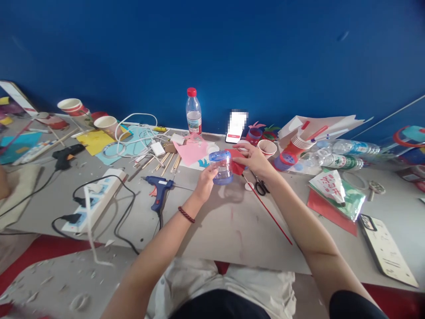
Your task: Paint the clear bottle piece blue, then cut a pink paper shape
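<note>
My left hand (206, 179) is closed around a short clear plastic container (223, 168) with blue bands at its top and bottom, held upright above the table. Just right of it, my right hand (251, 157) has bent fingers, with a gap between thumb and index finger. Nothing shows clearly in that gap. Below its thumb is a red piece (237, 167), perhaps paper; I cannot tell whether they touch. Black-handled scissors (261, 187) and a thin red stick (270, 212) lie under my right forearm. A blue glue gun (159, 190) rests left of my left hand.
A white power strip (99, 199) with black cords lies at left. A red-capped bottle (193, 113) and a lit phone (236, 126) stand near the blue wall. Paper cups (267, 148), plastic bottles (341, 159) and another phone (388, 250) are at right. Another person's arm (4, 181) shows far left.
</note>
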The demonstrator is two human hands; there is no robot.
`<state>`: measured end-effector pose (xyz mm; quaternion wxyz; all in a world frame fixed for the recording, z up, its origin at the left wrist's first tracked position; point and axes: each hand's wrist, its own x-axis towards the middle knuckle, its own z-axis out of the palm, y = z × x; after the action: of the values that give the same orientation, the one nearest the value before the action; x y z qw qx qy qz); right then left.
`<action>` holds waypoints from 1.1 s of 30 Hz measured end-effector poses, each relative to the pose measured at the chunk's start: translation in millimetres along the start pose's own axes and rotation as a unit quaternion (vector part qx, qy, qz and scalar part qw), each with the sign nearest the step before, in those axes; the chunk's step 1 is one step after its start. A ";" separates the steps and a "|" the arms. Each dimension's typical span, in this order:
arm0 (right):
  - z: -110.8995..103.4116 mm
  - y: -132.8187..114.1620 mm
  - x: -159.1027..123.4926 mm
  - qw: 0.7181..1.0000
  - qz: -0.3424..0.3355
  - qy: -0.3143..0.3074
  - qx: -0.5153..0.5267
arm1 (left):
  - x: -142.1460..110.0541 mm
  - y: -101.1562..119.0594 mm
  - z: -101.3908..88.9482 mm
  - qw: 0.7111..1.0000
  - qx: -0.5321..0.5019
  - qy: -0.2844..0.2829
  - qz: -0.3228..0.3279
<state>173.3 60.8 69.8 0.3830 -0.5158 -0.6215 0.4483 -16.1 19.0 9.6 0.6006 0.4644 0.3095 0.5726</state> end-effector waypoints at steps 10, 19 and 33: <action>11.8 -12.0 -5.2 0.991 0.049 -0.062 0.111 | 1.2 1.7 -3.8 0.999 -0.020 0.009 -0.024; 15.4 -7.6 -13.7 0.965 0.032 -0.163 0.201 | 2.1 6.5 -2.6 0.999 -0.029 0.014 -0.033; 23.9 -12.9 -16.3 0.959 0.078 -0.121 0.244 | 3.5 11.6 -3.1 0.994 -0.066 0.014 -0.089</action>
<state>149.8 40.1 74.6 0.3827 -0.3954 -0.4933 0.6737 -23.0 22.1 19.6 0.6740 0.3859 0.3197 0.5428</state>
